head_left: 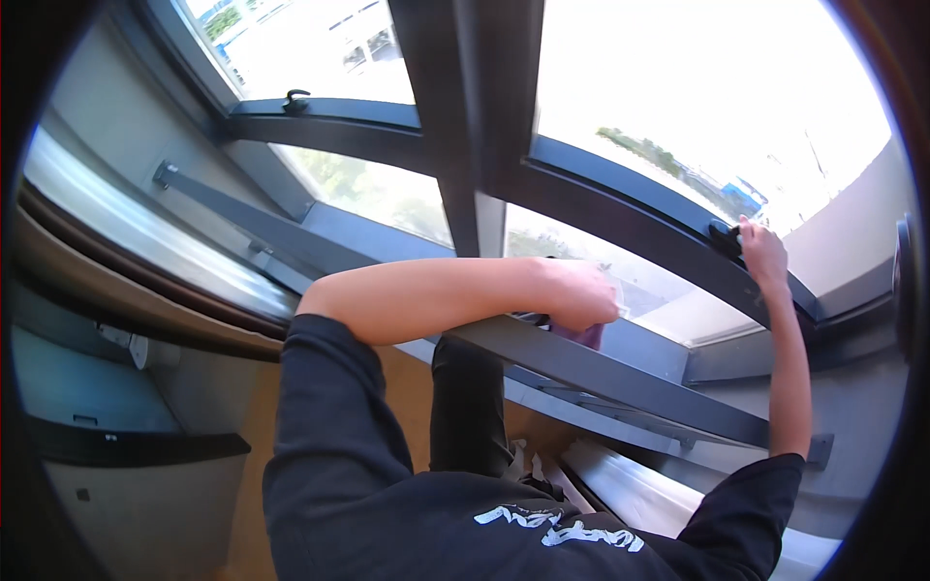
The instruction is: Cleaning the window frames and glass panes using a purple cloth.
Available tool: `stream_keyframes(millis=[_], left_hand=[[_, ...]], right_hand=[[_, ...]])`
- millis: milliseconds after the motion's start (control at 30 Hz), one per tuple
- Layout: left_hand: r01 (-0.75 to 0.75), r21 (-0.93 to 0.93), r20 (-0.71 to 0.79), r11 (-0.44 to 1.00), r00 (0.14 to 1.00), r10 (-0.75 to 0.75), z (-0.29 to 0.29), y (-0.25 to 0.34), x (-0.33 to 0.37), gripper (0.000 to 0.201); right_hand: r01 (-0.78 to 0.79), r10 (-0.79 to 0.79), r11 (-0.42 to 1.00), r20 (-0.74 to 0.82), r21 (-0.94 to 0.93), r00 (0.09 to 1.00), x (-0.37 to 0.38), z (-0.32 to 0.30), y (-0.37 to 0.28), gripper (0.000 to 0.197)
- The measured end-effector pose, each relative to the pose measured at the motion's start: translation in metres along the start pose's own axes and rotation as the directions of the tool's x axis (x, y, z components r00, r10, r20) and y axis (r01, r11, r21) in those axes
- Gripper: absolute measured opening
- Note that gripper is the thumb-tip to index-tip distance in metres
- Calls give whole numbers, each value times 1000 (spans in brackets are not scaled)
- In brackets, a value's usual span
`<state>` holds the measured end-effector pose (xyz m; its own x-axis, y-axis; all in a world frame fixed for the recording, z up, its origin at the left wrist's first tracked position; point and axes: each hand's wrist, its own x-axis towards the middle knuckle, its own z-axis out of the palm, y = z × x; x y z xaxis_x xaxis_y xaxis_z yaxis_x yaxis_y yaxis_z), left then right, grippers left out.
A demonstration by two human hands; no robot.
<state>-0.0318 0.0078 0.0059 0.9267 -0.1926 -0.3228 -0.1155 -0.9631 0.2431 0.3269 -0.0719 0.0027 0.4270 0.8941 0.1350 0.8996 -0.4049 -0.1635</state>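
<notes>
You face dark-framed windows (697, 87) full of glaring daylight, greenery (639, 145) showing outside; a grey rail (320, 244) crosses before them, a grey wall (92, 107) stands at your left, and tan floor (254, 455) lies below.

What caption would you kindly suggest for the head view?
Right hand on a black window handle, left hand beyond a grey rail.

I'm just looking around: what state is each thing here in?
Left hand: curled over purple cloth
Purple cloth: bunched, partly hidden
Right hand: gripping right handle
Right handle: held
Left handle: untouched
Right window: open or shut unclear
Rail: fixed at both ends
</notes>
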Motion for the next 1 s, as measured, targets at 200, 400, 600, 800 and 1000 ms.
stream_keyframes(millis=[200, 400, 600, 800, 1000], left_hand=[[91, -82, 62, 992, 994, -87, -6, -4, -14, 14], [134, -82, 169, 988, 978, -119, -21, 0, -6, 16], [111, -100, 166, 989, 982, -93, -13, -1, -8, 14], [75, -106, 139, 991, 988, -60, -5, -2, -11, 12], [15, -125, 116, 992, 993, 0, -3, -1, -12, 17]], right_hand=[[21, -128, 967, -415, -252, 901, 8, 20, -34, 51], [120, -221, 958, -403, -261, 888, 5, 9, -15, 50], [198, -287, 949, -418, -243, 862, 8, 13, -14, 46], [247, -317, 945, -416, -213, 853, 12, 14, -8, 39], [457, -487, 872, -396, -174, 778, 20, 13, 1, 31]])
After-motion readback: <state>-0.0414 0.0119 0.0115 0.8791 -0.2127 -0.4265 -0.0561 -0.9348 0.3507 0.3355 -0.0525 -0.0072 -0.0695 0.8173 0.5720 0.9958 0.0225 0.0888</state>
